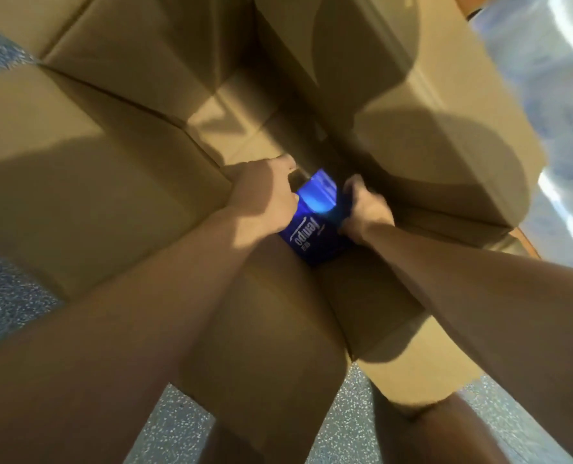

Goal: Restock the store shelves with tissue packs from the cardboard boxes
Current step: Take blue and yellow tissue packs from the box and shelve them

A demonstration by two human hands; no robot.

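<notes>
A blue tissue pack [315, 226] with white lettering sits at the middle of the view, down inside an open cardboard box [278, 329]. My left hand [261, 199] grips the pack's left side. On the pack's right side, my right hand [362, 209] is closed around its edge. Both forearms reach down into the box from the bottom of the view. The pack's lower part is hidden by the box wall and my hands.
Open box flaps [94, 182] spread to the left and another cardboard box [429, 112] stands at the upper right. Speckled grey floor [345, 430] shows below and at the left edge. Bright plastic-wrapped goods [566, 95] lie at the far right.
</notes>
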